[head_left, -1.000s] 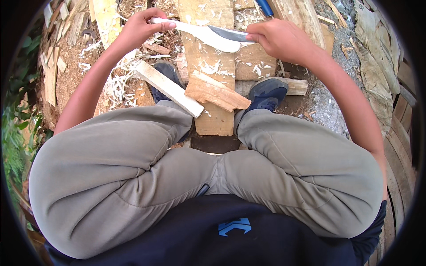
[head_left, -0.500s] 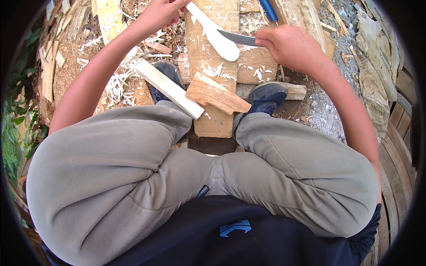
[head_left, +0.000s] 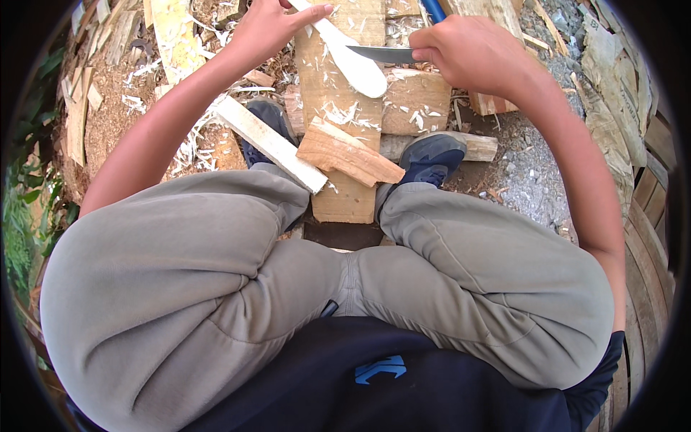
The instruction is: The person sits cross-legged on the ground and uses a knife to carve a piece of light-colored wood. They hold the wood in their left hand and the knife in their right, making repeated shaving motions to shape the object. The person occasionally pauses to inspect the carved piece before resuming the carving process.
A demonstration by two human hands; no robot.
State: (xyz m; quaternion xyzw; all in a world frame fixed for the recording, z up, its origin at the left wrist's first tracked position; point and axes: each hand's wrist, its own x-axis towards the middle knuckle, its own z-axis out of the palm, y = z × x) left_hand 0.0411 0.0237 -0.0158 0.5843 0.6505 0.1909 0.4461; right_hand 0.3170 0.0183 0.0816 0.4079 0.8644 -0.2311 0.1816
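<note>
A pale wooden spoon (head_left: 358,68) lies slanted over the plank (head_left: 344,201), its rounded bowl end toward me. My left hand (head_left: 277,21) is closed round the upper part of its handle, at the picture's top edge, with the thumb stretched out over it. In my right hand (head_left: 464,57) is a knife (head_left: 385,54), gripped near the base of the blade; the fist hides its handle. The blade points left, and its tip meets the spoon where neck and bowl join. Curled shavings (head_left: 342,114) are scattered on the plank just below the bowl.
Across the plank rests a split wood piece (head_left: 350,153), beside a pale squared stick (head_left: 270,142). A blue-handled tool (head_left: 434,10) lies behind my right hand. Wood blocks, shavings and gravel (head_left: 529,169) surround my two shoes (head_left: 432,158).
My right hand has shifted slightly up, and the blade now lies flatter. My left hand has come lower into view, its thumb now extended over the handle.
</note>
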